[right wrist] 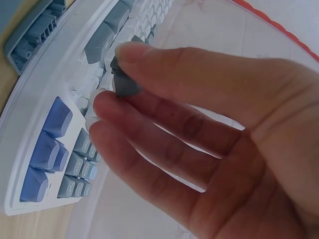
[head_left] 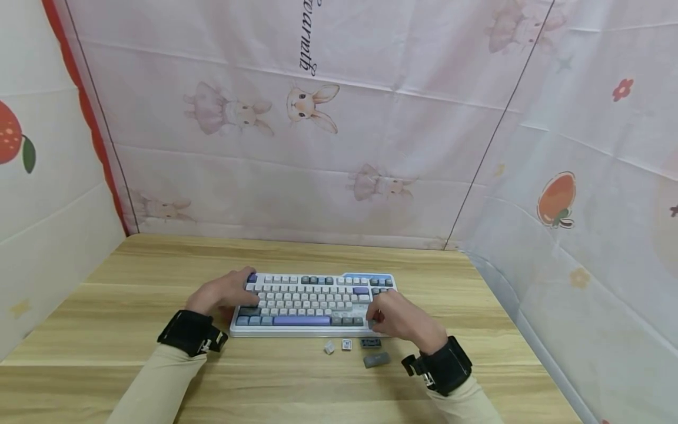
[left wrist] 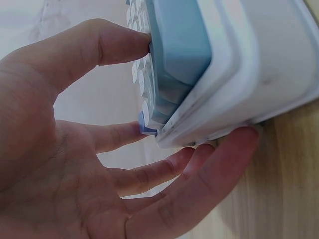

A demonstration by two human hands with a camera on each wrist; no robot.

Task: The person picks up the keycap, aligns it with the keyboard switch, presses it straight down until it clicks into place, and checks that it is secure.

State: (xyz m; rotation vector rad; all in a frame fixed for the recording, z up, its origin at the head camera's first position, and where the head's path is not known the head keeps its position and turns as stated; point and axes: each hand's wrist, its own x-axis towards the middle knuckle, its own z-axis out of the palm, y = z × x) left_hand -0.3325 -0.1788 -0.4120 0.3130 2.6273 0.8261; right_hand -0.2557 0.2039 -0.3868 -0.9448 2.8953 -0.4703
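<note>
A white keyboard (head_left: 309, 305) with white, grey, blue and purple keycaps lies on the wooden table. My left hand (head_left: 228, 291) grips its left end; in the left wrist view the thumb (left wrist: 117, 45) rests on a blue-grey key and other fingers touch the side and underside. Over the keyboard's lower right part, my right hand (head_left: 397, 315) pinches a dark grey keycap (right wrist: 125, 82) between thumb and fingers. Near it, a bare patch of switches (right wrist: 79, 84) shows where keycaps are off. The right hand's fingers partly hide this area in the head view.
In front of the keyboard lie two small white keycaps (head_left: 346, 345), an upturned dark grey keycap (head_left: 371, 342) and a long dark grey keycap (head_left: 376, 360). The wooden table (head_left: 265, 383) meets printed cloth (head_left: 318, 200) at the back and sides.
</note>
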